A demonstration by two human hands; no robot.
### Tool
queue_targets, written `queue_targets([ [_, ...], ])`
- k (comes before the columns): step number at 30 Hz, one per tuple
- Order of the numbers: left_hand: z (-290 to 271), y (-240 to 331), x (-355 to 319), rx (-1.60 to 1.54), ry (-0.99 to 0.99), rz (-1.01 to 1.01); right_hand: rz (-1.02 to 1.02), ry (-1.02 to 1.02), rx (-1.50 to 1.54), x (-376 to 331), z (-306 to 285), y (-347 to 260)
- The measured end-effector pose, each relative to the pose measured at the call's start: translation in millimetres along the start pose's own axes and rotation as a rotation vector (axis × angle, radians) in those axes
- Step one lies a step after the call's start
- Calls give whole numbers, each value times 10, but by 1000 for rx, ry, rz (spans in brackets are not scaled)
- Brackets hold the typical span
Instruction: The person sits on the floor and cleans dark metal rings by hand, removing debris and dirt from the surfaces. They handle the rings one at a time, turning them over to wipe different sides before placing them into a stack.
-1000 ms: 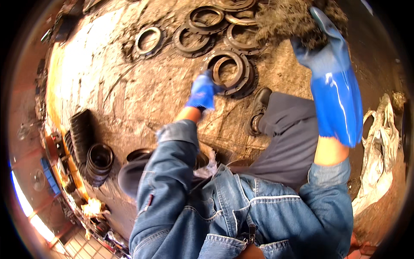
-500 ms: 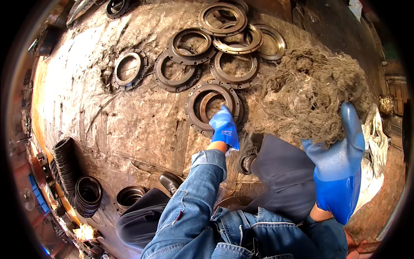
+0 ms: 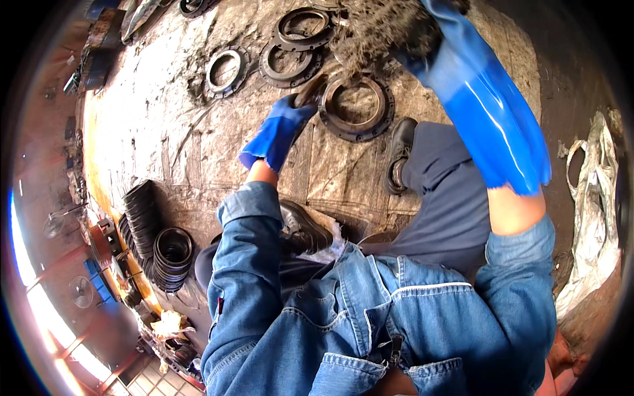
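Observation:
In a blue rubber glove, my left hand (image 3: pixel 282 125) grips a brown metal ring (image 3: pixel 312 91), seen tilted almost edge-on beside the hand. Just right of it a dark flanged ring (image 3: pixel 354 129) with bolt holes around its rim lies on the ground sheet. My right hand (image 3: pixel 432 63), gloved in the same blue, is raised at the upper right. It clutches a large tangled wad of grey-brown fibre (image 3: pixel 383 33), which hides part of the rings behind it. The right fingertips are partly hidden and slightly blurred.
More flanged rings (image 3: pixel 285 66) lie beyond my left hand, with a single ring (image 3: pixel 225 74) farther left. A row of stacked black rings (image 3: pixel 173 254) stands at lower left. My shoes (image 3: pixel 307 228) rest on the stained sheet (image 3: pixel 198 145). A whitish sack (image 3: pixel 594 218) lies at right.
My left hand has lifted the inner ring off the flanged ring and moved left with it. My right hand has carried the fibre wad up and leftward. The view has shifted.

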State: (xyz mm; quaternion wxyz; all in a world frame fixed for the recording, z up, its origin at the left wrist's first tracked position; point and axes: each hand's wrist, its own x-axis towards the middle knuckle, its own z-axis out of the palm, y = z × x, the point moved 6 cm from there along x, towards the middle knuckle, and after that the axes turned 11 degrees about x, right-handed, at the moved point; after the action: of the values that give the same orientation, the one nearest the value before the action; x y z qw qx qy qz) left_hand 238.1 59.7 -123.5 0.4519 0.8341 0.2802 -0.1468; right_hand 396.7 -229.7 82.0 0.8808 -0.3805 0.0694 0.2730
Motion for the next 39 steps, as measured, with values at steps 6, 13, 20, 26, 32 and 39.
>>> queue_targets([
  [6,149,-450,-736,-214,115,-185,214,76,-132,116,-136,492],
  [13,88,-1300,-1289,-536,385,-233,743,331,-230,409,-510,2503],
  [20,-219,-1697,-1006,-304,640,-311,498,-197,-1257,413,-774,3574],
  [26,-336,-1938,-926,-559,584,-393,-469,-1057,-1634,501,222,4170],
  [32,-420,-1768,-897,-494,563,-367,-280,-1161,-1819,917,-63,4691],
  [39,-408,-1772,-874,-418,557,-367,209,-814,-1638,641,-756,4809],
])
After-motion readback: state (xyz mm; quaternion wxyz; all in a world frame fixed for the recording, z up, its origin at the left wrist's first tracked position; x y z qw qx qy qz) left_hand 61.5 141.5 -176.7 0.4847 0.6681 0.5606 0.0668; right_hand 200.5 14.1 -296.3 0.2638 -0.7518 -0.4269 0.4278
